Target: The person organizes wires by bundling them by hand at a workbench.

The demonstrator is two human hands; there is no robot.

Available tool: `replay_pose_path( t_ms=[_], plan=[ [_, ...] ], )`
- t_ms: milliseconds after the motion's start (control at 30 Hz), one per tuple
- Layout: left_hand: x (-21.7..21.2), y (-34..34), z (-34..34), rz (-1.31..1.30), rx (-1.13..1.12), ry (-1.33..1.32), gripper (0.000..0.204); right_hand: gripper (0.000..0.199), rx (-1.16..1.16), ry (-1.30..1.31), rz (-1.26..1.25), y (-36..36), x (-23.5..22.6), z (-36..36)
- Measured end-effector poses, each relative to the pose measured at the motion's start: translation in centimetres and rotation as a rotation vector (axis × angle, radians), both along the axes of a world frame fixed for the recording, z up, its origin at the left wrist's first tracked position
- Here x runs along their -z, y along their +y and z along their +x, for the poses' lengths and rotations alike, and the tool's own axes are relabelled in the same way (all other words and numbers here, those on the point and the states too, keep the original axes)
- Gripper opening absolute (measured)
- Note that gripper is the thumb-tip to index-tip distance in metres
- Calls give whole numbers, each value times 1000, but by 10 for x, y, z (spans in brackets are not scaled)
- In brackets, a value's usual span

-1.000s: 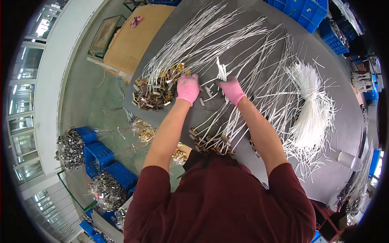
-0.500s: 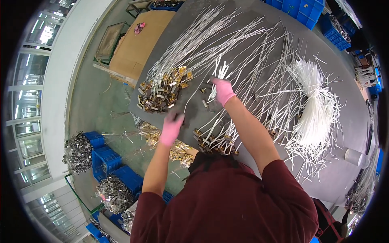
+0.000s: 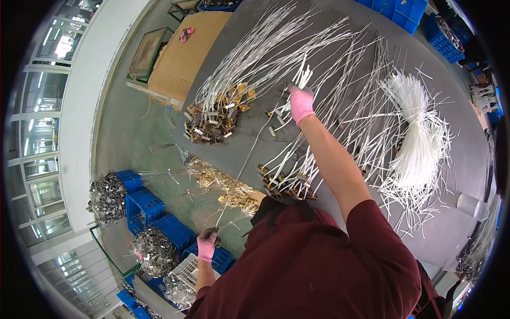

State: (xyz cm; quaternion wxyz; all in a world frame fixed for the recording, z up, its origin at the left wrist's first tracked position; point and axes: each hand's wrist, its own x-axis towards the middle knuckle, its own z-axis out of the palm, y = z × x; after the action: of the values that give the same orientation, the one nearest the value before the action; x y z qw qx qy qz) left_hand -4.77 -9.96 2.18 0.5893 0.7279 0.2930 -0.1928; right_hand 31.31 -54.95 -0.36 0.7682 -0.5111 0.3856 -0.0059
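My left hand [image 3: 206, 244], in a pink glove with dark fingertips, is low beside the table's left edge, its fingers closed on the end of a thin wire [image 3: 245, 166]. The wire runs up across the tabletop toward my right hand [image 3: 301, 101]. That hand, gloved alike, is closed round a small bundle of white sleeves [image 3: 305, 76] over the middle of the table. Small metal-ended parts [image 3: 272, 130] lie just below it. To its left is a pile of brass-coloured and dark metal parts [image 3: 215, 119] with long white wires [image 3: 260, 50] fanning away.
A thick bundle of white sleeves [image 3: 411, 154] lies on the right of the grey table [image 3: 340, 13]. More metal-ended wires [image 3: 287, 183] sit near my body. Blue crates [image 3: 143, 207] and heaps of metal parts [image 3: 106, 199] stand at left. A clear cup [image 3: 472, 206] is far right.
My left hand has moved down and toward me, off the table's edge, drawing the wire out long. My right hand, with its sleeves, has shifted slightly up and right.
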Motion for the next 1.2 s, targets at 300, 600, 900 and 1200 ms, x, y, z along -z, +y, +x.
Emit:
replay_pose_path(
  t_ms=[300,600,900,1200],
  plan=[
    [-7,2,17,-3,-65,-66,16,42,12,-140,-35,-15,-7,-3],
    [-33,-64,92,-350,137,-146,30,48,-246,-300,-21,-46,-18,-2],
    [-23,-180,226,-128,94,-226,27,29,-757,-108,8,59,-31,-76],
    [7,-243,300,594,447,-577,44,33,-874,51,-382,21,-31,-41]
  ],
)
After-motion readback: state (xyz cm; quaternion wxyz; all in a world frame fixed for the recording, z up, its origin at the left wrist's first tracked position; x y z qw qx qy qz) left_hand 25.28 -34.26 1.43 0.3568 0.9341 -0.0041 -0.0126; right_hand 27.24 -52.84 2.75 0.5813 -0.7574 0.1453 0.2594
